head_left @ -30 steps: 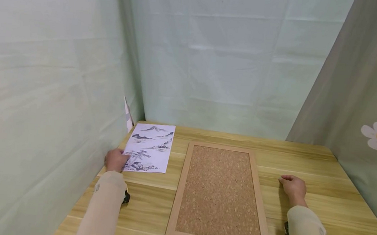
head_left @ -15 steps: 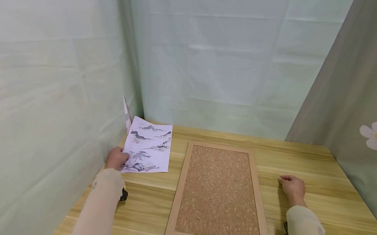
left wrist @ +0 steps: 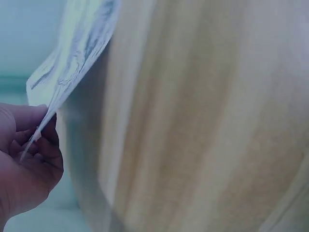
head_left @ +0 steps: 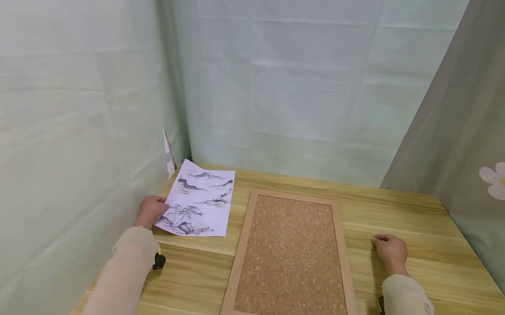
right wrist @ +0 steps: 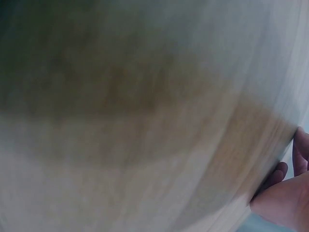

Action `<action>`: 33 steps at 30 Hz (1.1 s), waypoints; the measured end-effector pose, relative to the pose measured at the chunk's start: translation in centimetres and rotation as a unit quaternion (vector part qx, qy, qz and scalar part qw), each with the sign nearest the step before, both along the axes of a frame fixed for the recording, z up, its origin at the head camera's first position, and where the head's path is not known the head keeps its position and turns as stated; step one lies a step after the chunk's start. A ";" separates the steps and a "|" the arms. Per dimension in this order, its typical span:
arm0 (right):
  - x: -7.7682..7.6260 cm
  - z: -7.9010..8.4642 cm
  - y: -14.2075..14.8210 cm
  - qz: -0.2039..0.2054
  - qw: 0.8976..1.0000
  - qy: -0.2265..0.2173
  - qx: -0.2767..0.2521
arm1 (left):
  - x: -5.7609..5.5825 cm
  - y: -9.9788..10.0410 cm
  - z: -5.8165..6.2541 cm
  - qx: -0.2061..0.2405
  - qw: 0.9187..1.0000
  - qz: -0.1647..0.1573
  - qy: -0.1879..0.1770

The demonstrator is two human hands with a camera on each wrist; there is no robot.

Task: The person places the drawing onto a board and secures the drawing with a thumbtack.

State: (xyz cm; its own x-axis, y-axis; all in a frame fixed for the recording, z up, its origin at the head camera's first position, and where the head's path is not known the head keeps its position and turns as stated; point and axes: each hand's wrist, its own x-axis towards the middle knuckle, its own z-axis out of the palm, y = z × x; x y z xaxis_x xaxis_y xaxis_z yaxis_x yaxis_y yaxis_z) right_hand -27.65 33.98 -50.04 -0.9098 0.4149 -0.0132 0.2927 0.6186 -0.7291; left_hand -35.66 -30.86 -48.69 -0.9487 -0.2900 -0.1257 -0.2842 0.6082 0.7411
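My left hand (head_left: 151, 210) pinches the left edge of a white sheet of paper (head_left: 205, 193) printed with ink mountains and pine trees. In the left wrist view the thumb and fingers (left wrist: 50, 145) close on the sheet's edge, and the paper (left wrist: 72, 63) bends upward over the wooden table. My right hand (head_left: 391, 251) rests on the table at the right with fingers loosely curled, nothing visible in them. Between the hands lies a cork board (head_left: 295, 263) in a pale wooden frame.
The wood-grain table (head_left: 430, 306) runs back to a pale green cloth (head_left: 305, 81). Cloth also hangs close along the left side (head_left: 54, 133), and a flowered curtain (head_left: 470, 122) hangs at the right.
The paper, flat on the table a second ago, has been lifted at its left side, its far corner curling up. The left hand has shifted slightly toward me with it. The right hand stays put.
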 end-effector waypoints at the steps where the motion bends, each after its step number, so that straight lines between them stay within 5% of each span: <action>1: 0.0 0.0 0.0 0.001 1.000 0.000 0.002 | -0.1 0.0 0.1 0.010 1.000 -0.002 -0.006; 6: 0.0 0.0 0.0 0.006 1.000 0.000 0.004 | -0.6 0.1 0.4 0.115 0.993 0.007 -0.030; 12: 0.0 -0.2 0.1 0.008 1.000 -0.002 -0.001 | -0.3 0.8 1.4 0.201 0.980 -0.003 0.000; 20: 0.0 0.2 -0.1 0.004 1.000 0.006 0.007 | -0.1 2.3 2.9 0.282 0.959 0.008 0.011; 33: 0.1 0.1 -0.2 0.004 1.000 0.014 0.017 | 1.0 8.9 3.8 0.357 0.933 -0.030 0.021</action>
State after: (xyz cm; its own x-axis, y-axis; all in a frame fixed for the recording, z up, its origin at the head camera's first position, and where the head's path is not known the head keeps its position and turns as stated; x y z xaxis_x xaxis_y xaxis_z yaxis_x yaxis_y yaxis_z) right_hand -27.54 33.82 -49.97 -0.9129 0.4074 0.0265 0.2674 0.6458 -0.7151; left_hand -34.67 -21.92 -44.86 -0.9687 -0.0932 -0.2300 -0.2279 -0.0321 0.9732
